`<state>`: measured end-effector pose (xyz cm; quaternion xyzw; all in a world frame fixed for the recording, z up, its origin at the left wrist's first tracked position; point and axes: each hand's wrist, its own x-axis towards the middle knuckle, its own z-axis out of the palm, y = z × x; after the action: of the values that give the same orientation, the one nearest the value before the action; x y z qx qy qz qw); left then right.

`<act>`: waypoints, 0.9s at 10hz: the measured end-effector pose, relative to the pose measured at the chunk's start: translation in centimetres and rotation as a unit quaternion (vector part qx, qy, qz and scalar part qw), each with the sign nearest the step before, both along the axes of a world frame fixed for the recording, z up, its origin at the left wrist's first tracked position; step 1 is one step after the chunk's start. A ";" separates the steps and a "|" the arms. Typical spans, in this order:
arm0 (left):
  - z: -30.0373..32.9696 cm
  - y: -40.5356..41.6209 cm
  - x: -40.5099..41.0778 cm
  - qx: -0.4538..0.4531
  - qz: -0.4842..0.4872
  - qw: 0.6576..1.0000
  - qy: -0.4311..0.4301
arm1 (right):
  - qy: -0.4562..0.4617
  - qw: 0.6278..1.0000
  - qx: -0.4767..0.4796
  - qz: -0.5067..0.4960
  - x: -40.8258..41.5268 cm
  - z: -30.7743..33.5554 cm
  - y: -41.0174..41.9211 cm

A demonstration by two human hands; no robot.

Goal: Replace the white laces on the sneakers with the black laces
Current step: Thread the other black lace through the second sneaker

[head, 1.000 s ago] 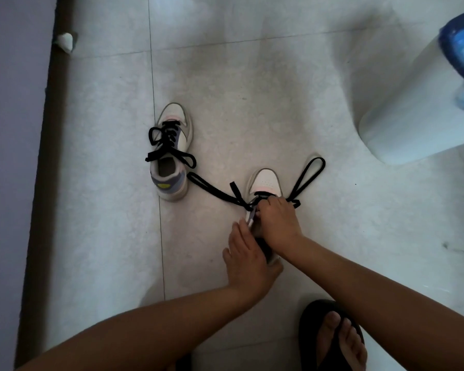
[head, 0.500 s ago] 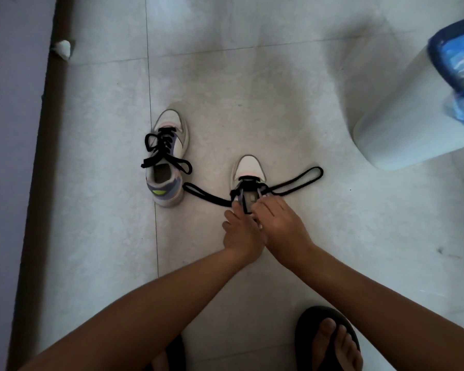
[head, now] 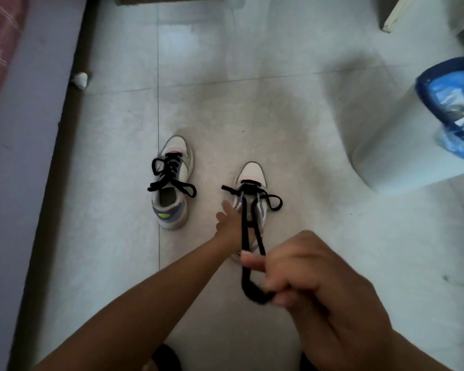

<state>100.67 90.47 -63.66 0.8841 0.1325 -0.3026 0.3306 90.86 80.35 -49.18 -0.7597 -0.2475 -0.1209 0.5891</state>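
Observation:
Two white sneakers stand on the tiled floor, toes pointing away. The left sneaker carries a tied black lace. On the right sneaker a black lace runs through the front eyelets, with one small loop lying to its right. My right hand is raised toward the camera and grips both strands of that lace, pulled taut. My left hand rests against the left side of the right sneaker; its fingers are mostly hidden. No white laces show.
A white bin lined with a blue bag stands at the right. A purple wall with a dark skirting strip runs along the left, with a small white object at its foot.
My right hand has lifted off the shoe toward the camera, drawing the lace ends up taut. The long loops that lay on the floor are pulled in. The camera has tilted up.

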 end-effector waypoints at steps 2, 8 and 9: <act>1.3 4.2 -2.4 -0.131 -0.244 0.901 -0.335 | 0.053 0.999 0.006 0.005 0.9 -0.5 -1.1; 2.7 4.7 -11.8 -0.241 -0.149 0.937 -0.204 | 0.744 0.543 0.380 -0.085 9.2 -12.4 0.2; -0.2 5.7 -10.3 -0.105 -0.101 0.967 -0.207 | 0.742 0.552 0.372 -0.075 9.2 -12.1 0.3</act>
<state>90.40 96.14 -63.85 0.8964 -0.0620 -0.1570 0.4098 100.08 80.69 -61.23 -0.3085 0.4030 0.3608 0.7824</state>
